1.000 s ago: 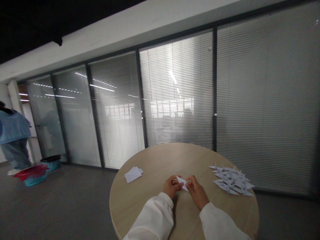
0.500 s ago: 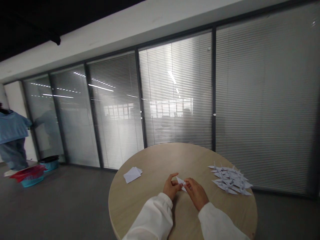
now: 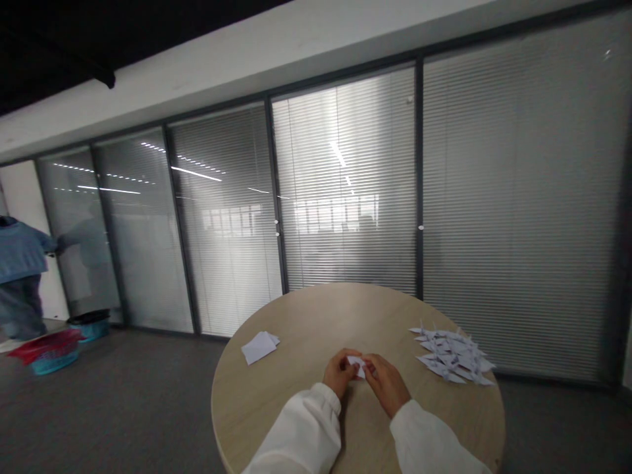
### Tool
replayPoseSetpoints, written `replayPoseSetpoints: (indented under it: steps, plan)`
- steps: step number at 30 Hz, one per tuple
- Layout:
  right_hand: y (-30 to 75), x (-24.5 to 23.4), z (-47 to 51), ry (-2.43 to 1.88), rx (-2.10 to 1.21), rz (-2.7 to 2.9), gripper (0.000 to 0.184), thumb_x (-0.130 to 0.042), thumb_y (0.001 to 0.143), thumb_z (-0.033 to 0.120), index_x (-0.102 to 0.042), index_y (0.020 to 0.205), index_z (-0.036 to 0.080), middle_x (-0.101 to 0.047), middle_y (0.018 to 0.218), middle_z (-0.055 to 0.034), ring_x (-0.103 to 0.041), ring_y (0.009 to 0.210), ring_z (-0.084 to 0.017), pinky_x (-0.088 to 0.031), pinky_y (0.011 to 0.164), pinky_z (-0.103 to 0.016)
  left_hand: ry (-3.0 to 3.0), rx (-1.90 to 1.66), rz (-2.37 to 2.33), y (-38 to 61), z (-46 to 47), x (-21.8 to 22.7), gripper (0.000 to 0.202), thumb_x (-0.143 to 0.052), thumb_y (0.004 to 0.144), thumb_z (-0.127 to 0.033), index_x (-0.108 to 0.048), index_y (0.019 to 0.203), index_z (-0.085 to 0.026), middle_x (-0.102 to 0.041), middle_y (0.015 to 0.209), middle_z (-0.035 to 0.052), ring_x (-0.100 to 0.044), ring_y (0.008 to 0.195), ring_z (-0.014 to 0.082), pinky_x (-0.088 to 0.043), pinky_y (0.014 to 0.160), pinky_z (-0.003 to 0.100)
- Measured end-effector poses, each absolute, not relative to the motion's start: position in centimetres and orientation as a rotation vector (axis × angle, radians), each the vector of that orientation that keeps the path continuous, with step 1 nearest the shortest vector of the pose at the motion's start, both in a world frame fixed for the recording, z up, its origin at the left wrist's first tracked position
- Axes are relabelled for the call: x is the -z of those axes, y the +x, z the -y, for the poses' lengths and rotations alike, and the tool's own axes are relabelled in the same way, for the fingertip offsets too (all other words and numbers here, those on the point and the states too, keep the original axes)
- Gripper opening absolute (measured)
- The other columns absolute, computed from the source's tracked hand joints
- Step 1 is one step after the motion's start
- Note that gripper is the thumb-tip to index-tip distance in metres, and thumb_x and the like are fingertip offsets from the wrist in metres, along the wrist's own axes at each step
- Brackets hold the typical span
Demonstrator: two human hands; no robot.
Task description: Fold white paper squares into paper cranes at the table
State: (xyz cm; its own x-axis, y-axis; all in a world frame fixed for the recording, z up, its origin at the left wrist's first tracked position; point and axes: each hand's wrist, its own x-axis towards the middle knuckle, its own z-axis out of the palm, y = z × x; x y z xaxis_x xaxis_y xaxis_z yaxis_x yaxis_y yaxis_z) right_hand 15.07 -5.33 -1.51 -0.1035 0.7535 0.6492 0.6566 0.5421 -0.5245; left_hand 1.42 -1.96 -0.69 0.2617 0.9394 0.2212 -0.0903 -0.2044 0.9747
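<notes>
A small folded piece of white paper (image 3: 357, 366) is pinched between my two hands above the near middle of the table. My left hand (image 3: 339, 373) grips its left side, fingers curled round it. On its right side, my right hand (image 3: 386, 382) holds the paper with thumb and fingertips. The fingers cover part of the paper, so its exact folds cannot be made out. Off to the right lies a cluster of folded white paper cranes (image 3: 451, 355). A few flat white paper sheets (image 3: 259, 347) lie stacked unevenly to the left.
The round wooden table (image 3: 316, 316) stands before a glass partition with blinds (image 3: 345, 178). On the floor at left are a blue basket with a red liner (image 3: 54, 359) and another with a black liner (image 3: 93, 327). A person in blue (image 3: 22, 257) stands beyond them.
The left fingers, earlier spread with the index raised, have closed in over the paper. The paper's pointed upper corner no longer sticks up. The view has shifted slightly.
</notes>
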Motion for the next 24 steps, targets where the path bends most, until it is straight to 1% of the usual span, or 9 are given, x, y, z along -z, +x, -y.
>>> replayPoseSetpoints:
  steps: [5,10,14,18,24]
  plan:
    - [15.0,1.38,5.43,-1.181,-0.094,1.801,0.022,-0.036,0.081,0.024,-0.054,0.092,0.021,-0.061,0.084,-0.0049,-0.056,0.08,-0.017,-0.044,0.073,-0.027,1.425,-1.224,-0.863,1.58,1.98,0.55,0.032,-0.071,0.048,-0.024,-0.057,0.075,-0.015,-0.048,0.049,-0.0063,-0.043,0.045,0.0067,-0.043,0.049,0.023]
    - [15.06,1.11,5.76,-1.228,-0.054,1.846,0.023,-0.031,0.084,0.027,-0.053,0.089,0.023,-0.06,0.08,-0.0033,-0.055,0.076,-0.015,-0.042,0.07,-0.025,1.421,-1.26,-0.945,1.72,2.21,0.32,0.023,-0.068,0.051,-0.022,-0.057,0.07,-0.015,-0.048,0.048,-0.006,-0.044,0.044,0.0071,-0.043,0.047,0.022]
    - [15.06,0.98,5.95,-1.308,0.148,1.897,0.021,-0.035,0.084,0.027,-0.054,0.078,0.022,-0.06,0.072,-0.0019,-0.054,0.07,-0.015,-0.037,0.065,-0.023,1.446,-1.257,-0.977,1.67,1.99,0.53,0.021,-0.067,0.053,-0.024,-0.057,0.07,-0.014,-0.051,0.048,-0.0048,-0.048,0.045,0.0086,-0.044,0.048,0.023]
    - [14.93,0.99,5.95,-1.377,0.42,1.991,0.021,-0.035,0.085,0.024,-0.053,0.076,0.02,-0.06,0.068,-0.0026,-0.053,0.067,-0.015,-0.032,0.064,-0.025,1.444,-1.255,-0.971,1.55,1.53,1.0,0.022,-0.067,0.052,-0.022,-0.058,0.071,-0.014,-0.053,0.05,-0.0037,-0.051,0.048,0.01,-0.044,0.05,0.023]
    - [14.64,1.1,5.8,-1.323,0.593,2.019,0.019,-0.038,0.084,0.017,-0.053,0.072,0.018,-0.059,0.063,-0.0043,-0.052,0.062,-0.017,-0.03,0.062,-0.028,1.388,-1.252,-0.897,1.51,1.72,0.9,0.021,-0.067,0.051,-0.02,-0.058,0.07,-0.014,-0.054,0.049,-0.0033,-0.05,0.047,0.0093,-0.042,0.05,0.023]
